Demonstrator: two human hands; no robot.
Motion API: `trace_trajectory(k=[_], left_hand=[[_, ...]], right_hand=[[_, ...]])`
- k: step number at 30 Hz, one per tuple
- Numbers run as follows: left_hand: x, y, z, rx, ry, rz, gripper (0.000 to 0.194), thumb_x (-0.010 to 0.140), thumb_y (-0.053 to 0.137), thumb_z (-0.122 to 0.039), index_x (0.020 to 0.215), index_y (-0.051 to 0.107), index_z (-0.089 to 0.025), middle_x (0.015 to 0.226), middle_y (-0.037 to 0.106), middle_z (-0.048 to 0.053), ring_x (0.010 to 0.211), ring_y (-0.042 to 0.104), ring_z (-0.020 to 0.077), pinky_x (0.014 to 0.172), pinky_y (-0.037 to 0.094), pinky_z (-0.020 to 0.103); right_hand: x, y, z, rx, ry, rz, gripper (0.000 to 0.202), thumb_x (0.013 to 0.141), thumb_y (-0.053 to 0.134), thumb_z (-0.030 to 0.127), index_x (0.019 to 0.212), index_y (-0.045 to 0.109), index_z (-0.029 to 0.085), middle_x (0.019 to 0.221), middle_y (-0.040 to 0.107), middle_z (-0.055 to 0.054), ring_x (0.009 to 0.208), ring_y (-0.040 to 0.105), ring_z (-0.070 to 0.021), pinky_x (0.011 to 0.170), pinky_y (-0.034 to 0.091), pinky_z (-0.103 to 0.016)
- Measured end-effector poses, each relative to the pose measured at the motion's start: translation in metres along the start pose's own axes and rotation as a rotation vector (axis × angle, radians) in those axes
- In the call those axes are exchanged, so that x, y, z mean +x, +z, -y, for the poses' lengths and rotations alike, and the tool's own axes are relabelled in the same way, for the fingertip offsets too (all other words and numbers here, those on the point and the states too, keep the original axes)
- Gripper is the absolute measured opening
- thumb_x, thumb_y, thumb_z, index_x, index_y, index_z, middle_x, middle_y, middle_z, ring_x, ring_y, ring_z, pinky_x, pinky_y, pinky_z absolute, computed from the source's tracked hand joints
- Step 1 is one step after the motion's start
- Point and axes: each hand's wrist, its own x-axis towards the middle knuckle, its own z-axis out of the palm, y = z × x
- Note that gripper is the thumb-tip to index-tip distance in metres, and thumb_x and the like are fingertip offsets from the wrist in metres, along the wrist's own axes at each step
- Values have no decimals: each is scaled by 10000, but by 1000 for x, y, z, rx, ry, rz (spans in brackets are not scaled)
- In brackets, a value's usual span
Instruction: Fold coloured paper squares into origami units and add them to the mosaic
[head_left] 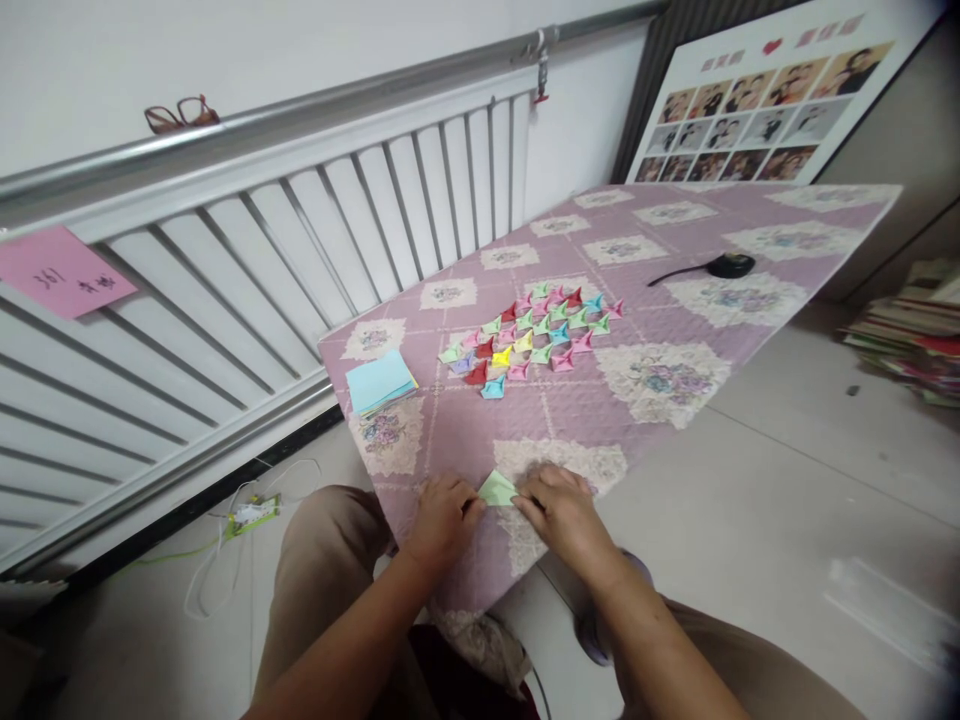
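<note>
A pale green folded paper (497, 489), roughly triangular, lies on the patterned tablecloth near the front corner. Its left corner is held by my left hand (447, 518), fingers closed on it. My right hand (556, 503) grips the right corner between thumb and fingers. Farther up the cloth, several small folded paper pieces (523, 341) in red, pink, green, yellow, blue and purple stand in slanting rows. To the left of them sits a stack of square paper sheets (381, 381), light blue on top.
The purple floral tablecloth (465, 430) covers a table against a white radiator (337, 215). A black object with a cord (731, 265) lies at the far right. Glasses (181, 115) rest on the pipe. A power strip (253, 512) is on the floor, left.
</note>
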Motion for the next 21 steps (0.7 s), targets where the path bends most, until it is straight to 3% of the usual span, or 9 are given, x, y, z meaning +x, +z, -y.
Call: trace_trajectory(k=[21], left_hand=[[30, -15, -11, 198, -131, 291, 283, 861, 483, -396, 798, 671, -193, 857, 680, 46, 830, 597, 196, 729, 371, 298]], right_hand=[[4, -5, 16, -167, 164, -35, 186, 822, 646, 332, 685, 619, 208, 814, 592, -24, 891, 503, -204, 762, 260, -331]])
